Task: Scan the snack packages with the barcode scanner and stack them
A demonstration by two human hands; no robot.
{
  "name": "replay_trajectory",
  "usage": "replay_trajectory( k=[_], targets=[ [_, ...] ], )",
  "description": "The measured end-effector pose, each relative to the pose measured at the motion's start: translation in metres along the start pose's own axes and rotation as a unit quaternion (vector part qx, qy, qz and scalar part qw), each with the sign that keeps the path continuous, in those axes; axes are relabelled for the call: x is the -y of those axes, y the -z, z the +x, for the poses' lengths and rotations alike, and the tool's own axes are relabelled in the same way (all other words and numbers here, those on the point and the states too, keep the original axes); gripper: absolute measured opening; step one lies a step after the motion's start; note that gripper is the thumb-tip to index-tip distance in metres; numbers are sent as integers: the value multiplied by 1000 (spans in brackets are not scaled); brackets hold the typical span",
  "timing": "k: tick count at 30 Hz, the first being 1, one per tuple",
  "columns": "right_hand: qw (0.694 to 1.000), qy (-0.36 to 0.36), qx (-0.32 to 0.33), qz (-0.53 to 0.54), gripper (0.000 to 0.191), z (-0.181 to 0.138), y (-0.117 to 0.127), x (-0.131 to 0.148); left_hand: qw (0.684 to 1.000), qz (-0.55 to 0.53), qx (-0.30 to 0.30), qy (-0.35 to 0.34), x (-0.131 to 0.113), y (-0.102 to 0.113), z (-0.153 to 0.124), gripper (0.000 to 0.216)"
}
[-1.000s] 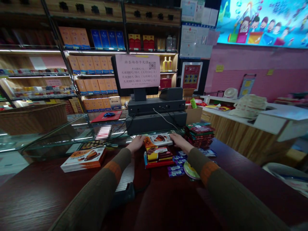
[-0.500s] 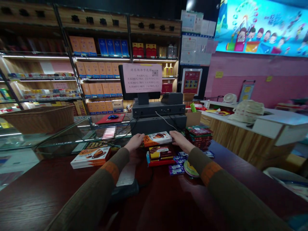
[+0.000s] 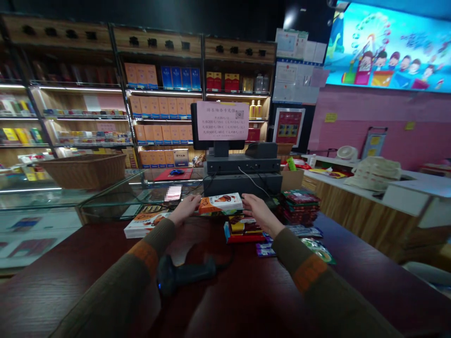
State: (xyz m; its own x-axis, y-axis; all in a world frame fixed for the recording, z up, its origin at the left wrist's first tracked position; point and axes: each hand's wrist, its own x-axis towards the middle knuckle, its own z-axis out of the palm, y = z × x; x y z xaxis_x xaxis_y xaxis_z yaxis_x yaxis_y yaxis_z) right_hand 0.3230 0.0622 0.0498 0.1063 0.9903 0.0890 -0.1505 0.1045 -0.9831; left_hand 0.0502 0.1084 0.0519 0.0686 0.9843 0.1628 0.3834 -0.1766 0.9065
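Note:
An orange and white snack box (image 3: 221, 203) is held level between my two hands, a little above the dark red counter. My left hand (image 3: 186, 210) grips its left end. At the right end are the fingers of my right hand (image 3: 260, 213), slightly spread against the box. Similar orange and white boxes (image 3: 143, 226) lie stacked to the left, just beyond my left forearm. Below and right of the held box sits a pile of red and yellow chocolate packs (image 3: 243, 230). Purple packets (image 3: 265, 249) lie beside it, partly covered by my right arm.
A black barcode scanner (image 3: 186, 274) lies on the counter between my forearms. Behind the box stand a monitor and cash drawer (image 3: 243, 182). A stack of dark packs (image 3: 299, 206) and a round green packet (image 3: 319, 249) are on the right. A wicker basket (image 3: 86, 171) rests on the glass case.
Both hands have carried the box leftward, away from above the chocolate packs and nearer the stacked boxes. My right arm has uncovered more of the round packet. The view has shifted slightly.

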Motion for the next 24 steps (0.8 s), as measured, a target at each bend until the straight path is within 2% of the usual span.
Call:
replay_trajectory(
  k=[5, 12, 17, 24],
  targets=[
    [999, -6, 17, 44, 22, -16, -29, -7, 999, -27, -19, -3, 17, 28, -12, 60],
    [994, 13, 44, 96, 38, -32, -63, -34, 998, 4, -51, 21, 42, 59, -33, 67],
    [992, 24, 75, 101, 50, -42, -80, -53, 997, 26, -72, 19, 59, 71, -43, 61],
    [988, 49, 110, 100, 57, -49, -95, -69, 994, 2, -101, 34, 74, 78, -51, 65]
  ],
)
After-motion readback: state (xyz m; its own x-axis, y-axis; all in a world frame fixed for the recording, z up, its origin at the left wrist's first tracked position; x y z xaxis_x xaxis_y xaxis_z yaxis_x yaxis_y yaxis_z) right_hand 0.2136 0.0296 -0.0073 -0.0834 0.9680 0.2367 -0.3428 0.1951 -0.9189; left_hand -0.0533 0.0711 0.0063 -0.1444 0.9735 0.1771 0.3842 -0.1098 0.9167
